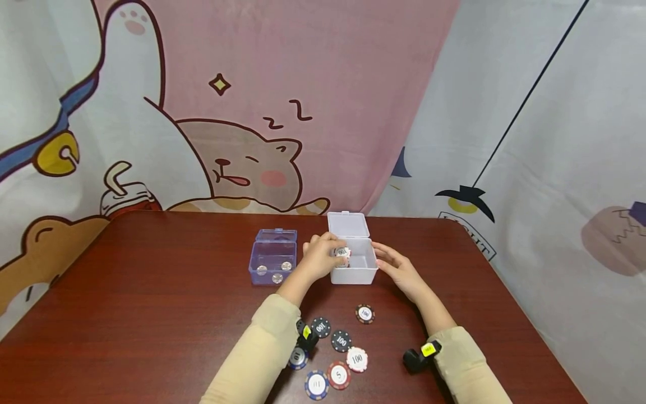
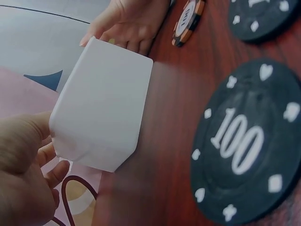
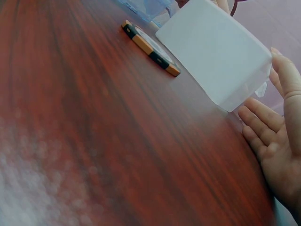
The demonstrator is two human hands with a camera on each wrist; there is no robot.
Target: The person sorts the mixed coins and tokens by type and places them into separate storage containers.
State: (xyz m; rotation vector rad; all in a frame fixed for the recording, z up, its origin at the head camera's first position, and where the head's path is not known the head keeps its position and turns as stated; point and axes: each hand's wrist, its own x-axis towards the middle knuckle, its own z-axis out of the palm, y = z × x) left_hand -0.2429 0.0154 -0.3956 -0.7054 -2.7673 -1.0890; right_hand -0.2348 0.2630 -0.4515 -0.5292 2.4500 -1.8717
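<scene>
A white plastic box (image 1: 354, 276) stands on the table with its lid (image 1: 348, 225) raised at the back. My left hand (image 1: 319, 259) reaches over its left rim, thumb and index finger on either side of a white poker chip (image 1: 342, 253). In the left wrist view that chip is hidden behind the box wall. On the opposite side, my right hand (image 1: 402, 273) touches the box's right wall with its fingers fairly straight. The right wrist view shows the thumb (image 3: 281, 66) at the box's top corner.
A clear blue box (image 1: 273, 251) with several small silvery discs inside stands to the left, lid up. Nearer me lie several poker chips: an orange-and-black one (image 1: 365, 313), a black one (image 1: 341, 340), a white one (image 1: 357, 359), a red one (image 1: 338, 375), a blue one (image 1: 317, 385).
</scene>
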